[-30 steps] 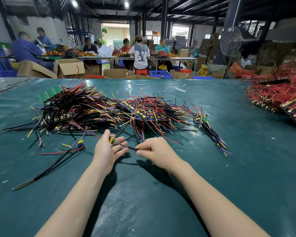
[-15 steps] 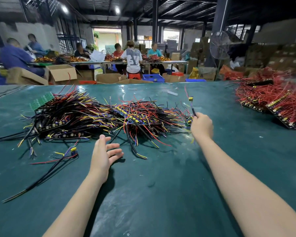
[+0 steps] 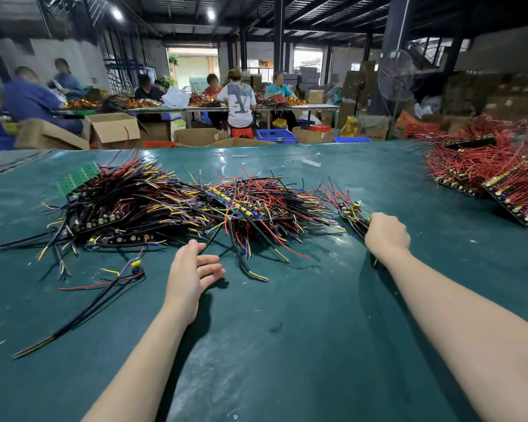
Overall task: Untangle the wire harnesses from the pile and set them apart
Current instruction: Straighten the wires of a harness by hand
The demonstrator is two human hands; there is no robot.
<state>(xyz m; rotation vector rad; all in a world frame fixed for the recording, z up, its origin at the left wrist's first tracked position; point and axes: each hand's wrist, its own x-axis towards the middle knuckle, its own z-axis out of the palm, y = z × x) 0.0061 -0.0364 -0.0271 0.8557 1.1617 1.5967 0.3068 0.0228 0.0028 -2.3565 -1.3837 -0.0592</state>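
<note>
Left hand was low over the tabletop, at 11 o'clock from the viewer, palm turned inward. Fingers released: straight, slightly fanned, holding nothing. Tips sat just short of the pile's near wire ends; no contact could be made out.

Right hand was at 1 o'clock, back of the hand up. Fingers clenched downward round a small bundle of wires at the 3 o'clock end of the pile. Fingertips were hidden under the knuckles. Wires ran out of the fist on the far side, and a yellow tip showed by the wrist on the near side.

Small bundle: long axis ran 11 to 5 o'clock, red and black ends fanned toward 11. It lay just beside the pile, meeting its outer strands.

Pile: at 12 o'clock, long axis 9 to 3 across the tabletop. Black, yellow, purple and red wires crossed over one another, with dark strips among them. A green board sat tilted on its 10 o'clock corner.

Loose harness: lay apart from the pile, at 9 o'clock of the left hand. Long axis ran 2 to 8 o'clock, with a yellow part at the 2 o'clock end and wire ends pointing to 8.

A heap of red wires lay at 2 o'clock, well apart. Beyond the tabletop were people at tables, a cardboard box and a standing fan.
</note>
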